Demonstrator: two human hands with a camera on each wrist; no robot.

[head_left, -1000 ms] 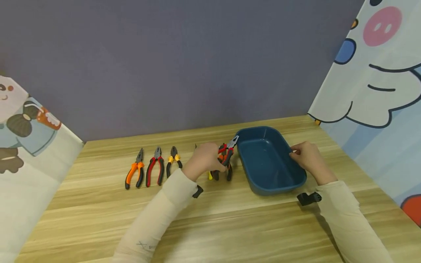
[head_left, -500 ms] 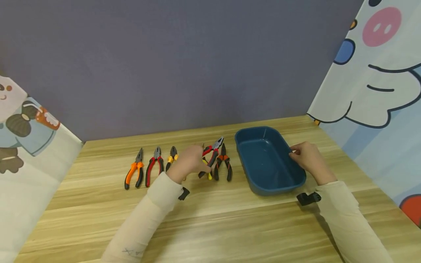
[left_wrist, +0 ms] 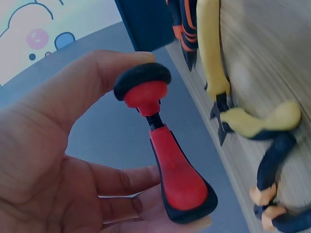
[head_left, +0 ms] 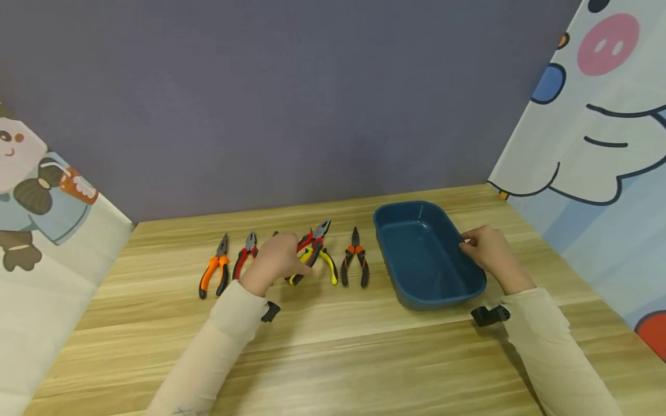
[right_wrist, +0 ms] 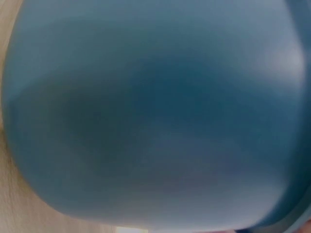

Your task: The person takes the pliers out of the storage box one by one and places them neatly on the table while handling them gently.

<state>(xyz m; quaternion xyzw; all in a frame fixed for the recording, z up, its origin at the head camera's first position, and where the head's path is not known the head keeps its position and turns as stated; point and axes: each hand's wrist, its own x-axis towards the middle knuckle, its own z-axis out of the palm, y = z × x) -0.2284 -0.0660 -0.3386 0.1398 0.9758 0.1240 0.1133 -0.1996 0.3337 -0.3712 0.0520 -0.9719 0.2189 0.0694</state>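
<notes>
My left hand (head_left: 276,260) holds a pair of red-and-black pliers (head_left: 318,236) above the table, thumb on one handle and fingers on the other. In the left wrist view the red handle (left_wrist: 177,177) faces the camera and stands spread from its mate. Below the held pliers lie yellow-handled pliers (head_left: 330,267), partly covered in the head view. My right hand (head_left: 489,254) pinches the right rim of a blue plastic bin (head_left: 416,254) with thumb and fingers. The bin wall (right_wrist: 155,145) fills the right wrist view.
Orange-and-black pliers (head_left: 214,270) and another red-and-black pair (head_left: 241,263) lie at the left of the row. Black-and-yellow pliers (left_wrist: 265,193) are mostly hidden behind my left hand in the head view. Black-and-orange pliers (head_left: 355,261) lie between the yellow pair and the bin.
My left hand has moved left with the red-and-black pliers, from beside the bin across the row, uncovering the black-and-orange and yellow pairs. My right hand stays on the bin rim.
</notes>
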